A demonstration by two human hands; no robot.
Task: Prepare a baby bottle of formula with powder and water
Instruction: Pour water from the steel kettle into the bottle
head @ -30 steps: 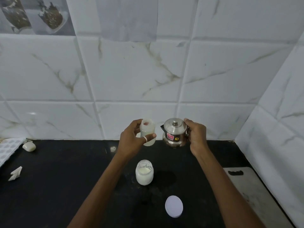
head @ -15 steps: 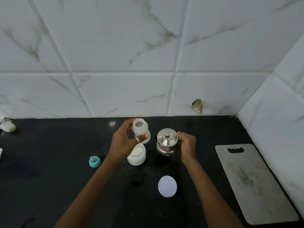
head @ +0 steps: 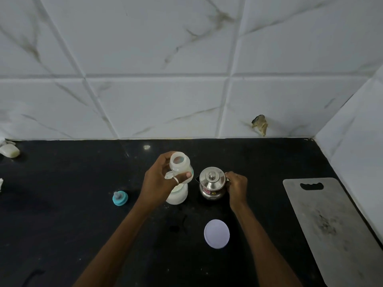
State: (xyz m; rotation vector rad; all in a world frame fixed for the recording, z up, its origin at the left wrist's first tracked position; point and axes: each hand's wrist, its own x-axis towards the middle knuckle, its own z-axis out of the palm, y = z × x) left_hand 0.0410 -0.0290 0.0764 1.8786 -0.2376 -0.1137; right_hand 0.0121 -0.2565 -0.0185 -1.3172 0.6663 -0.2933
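My left hand (head: 160, 183) holds a translucent baby bottle (head: 179, 165) above the black counter, its open mouth facing up and tilted toward the camera. Right below it stands an open jar of white powder (head: 178, 195), partly hidden by that hand. To the right, my right hand (head: 237, 186) grips the handle of a small lidded steel kettle (head: 211, 183), which seems to rest on the counter. The jar's round white lid (head: 216, 233) lies flat nearer to me. A teal bottle ring with its nipple (head: 120, 198) sits to the left.
The black counter (head: 62, 224) meets white marble-look tiled walls at the back and right. A grey cutting board (head: 335, 226) lies at the right edge. A small pale object (head: 10, 151) rests at the far left by the wall. A chipped spot (head: 259, 124) marks the back tile.
The view has tilted down, bringing the teal nipple ring and cutting board into sight. Both hands with bottle and kettle have come lower, close over the counter by the powder jar.
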